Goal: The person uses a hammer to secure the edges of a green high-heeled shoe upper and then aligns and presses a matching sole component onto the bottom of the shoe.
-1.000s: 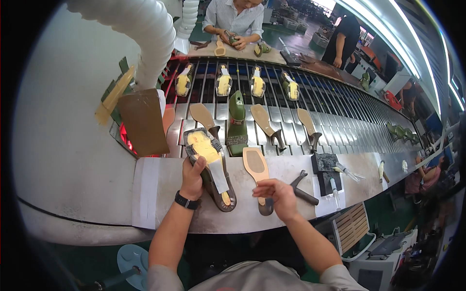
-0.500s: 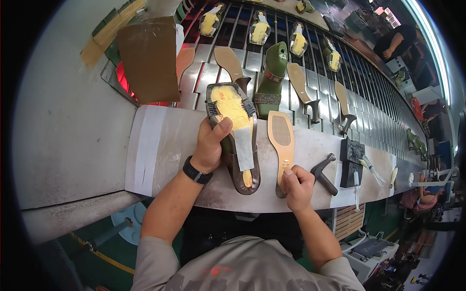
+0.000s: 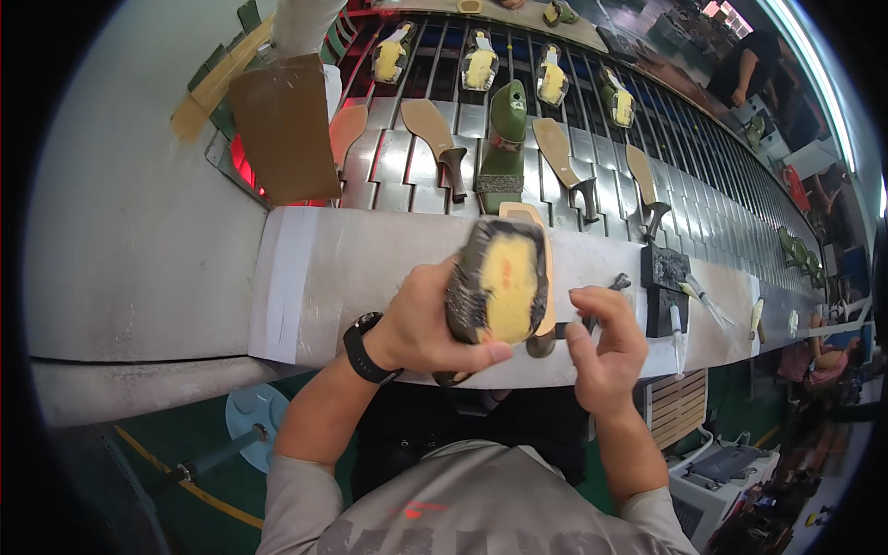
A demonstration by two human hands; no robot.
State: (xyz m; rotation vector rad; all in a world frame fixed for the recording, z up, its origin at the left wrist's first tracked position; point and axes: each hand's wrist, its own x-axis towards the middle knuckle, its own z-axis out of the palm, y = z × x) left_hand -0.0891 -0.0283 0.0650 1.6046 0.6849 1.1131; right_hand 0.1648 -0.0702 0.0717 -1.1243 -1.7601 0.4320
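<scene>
My left hand (image 3: 425,319) is wrapped round a dark shoe upper on a last (image 3: 504,282), its yellow underside turned up and its toe part tilted toward me. The shoe is slightly blurred and hides most of a tan sole (image 3: 520,212) lying on the bench behind it. To the right, my right hand (image 3: 608,347) is raised with thumb and fingers apart, nothing visible between them. Behind its fingers lies a hammer (image 3: 622,280), mostly hidden.
Several tan soles with heels (image 3: 553,148) and a green shoe (image 3: 504,139) lie on the metal conveyor. Further back are several lasted shoes (image 3: 479,65). A black block (image 3: 666,268), a syringe-like tube (image 3: 677,338) and brushes (image 3: 710,305) sit right on the bench (image 3: 398,236). A brown board (image 3: 285,129) stands left.
The shoe in my left hand has come lower and to the right, its toe part tipping toward me. My right hand has let go of the tan sole and moved right, its fingers opening.
</scene>
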